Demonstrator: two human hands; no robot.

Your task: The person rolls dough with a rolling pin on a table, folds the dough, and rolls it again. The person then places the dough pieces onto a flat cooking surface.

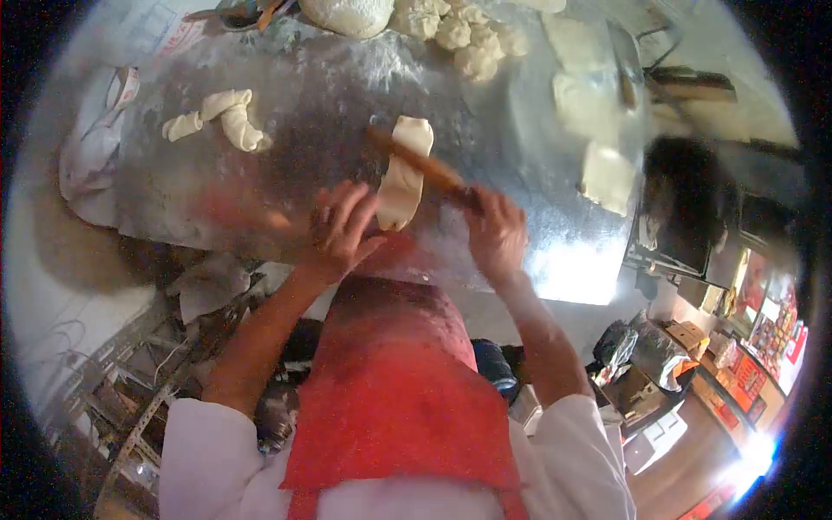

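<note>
A flattened strip of dough [401,192] lies lengthwise on the metal-topped table [303,113] in front of me. Slanting across its upper half is a wooden rolling pin [425,165], and my right hand [497,232] is wrapped round the pin's near right end. My left hand [341,230] is beside the strip's near left edge, fingers stretched out and spread, fingertips right at the dough. Off to the left sit a few rolled-up dough pieces [236,120], folded and bent.
Along the far edge are a large dough ball [348,13] and several dough lumps [464,36]. Flat dough sheets [608,179] lie on the table's right side. A plastic bag [91,165] hangs over its left end. Boxes [637,399] stand on the lower right.
</note>
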